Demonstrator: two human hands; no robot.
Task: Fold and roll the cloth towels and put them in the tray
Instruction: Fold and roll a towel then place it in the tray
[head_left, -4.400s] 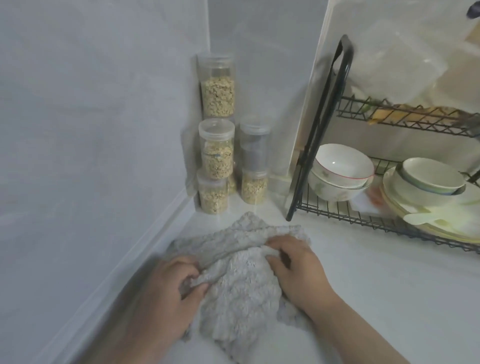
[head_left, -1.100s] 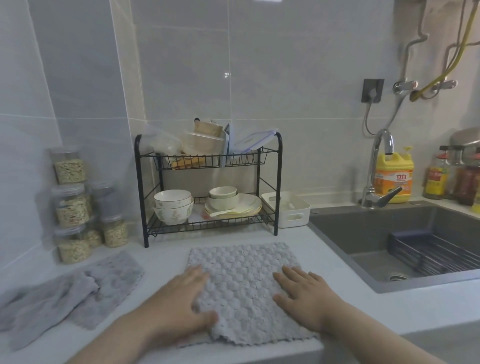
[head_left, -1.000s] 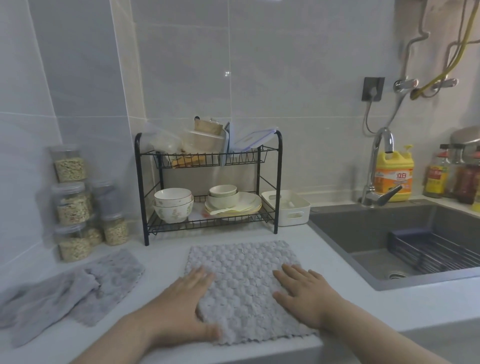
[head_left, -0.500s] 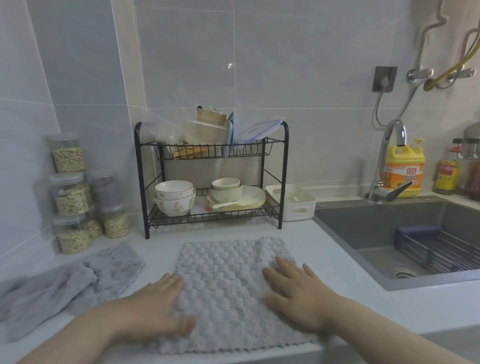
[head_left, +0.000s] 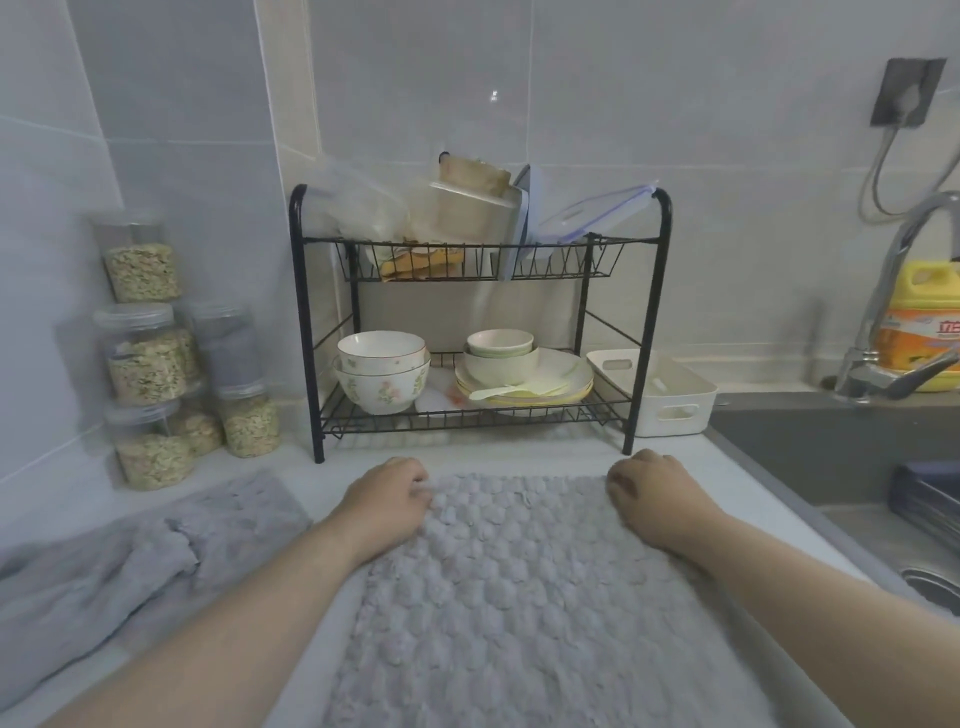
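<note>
A grey bobbled towel (head_left: 519, 597) lies spread flat on the white counter in front of me. My left hand (head_left: 387, 499) sits at its far left corner and my right hand (head_left: 649, 493) at its far right corner. Both have their fingers curled onto the far edge. More grey towels (head_left: 130, 561) lie crumpled at the left. A white tray (head_left: 675, 410) with handle slots stands behind the towel to the right, beside the rack.
A black two-tier dish rack (head_left: 306, 322) with bowls and plates stands just beyond the towel. Jars of grain (head_left: 145, 358) are stacked in the left corner. At the right are a sink (head_left: 831, 457), a faucet (head_left: 883, 312) and a yellow detergent bottle (head_left: 924, 332).
Both hands have slid forward over the towel from its middle to its far corners, and the fingers have curled. The view has come closer to the counter.
</note>
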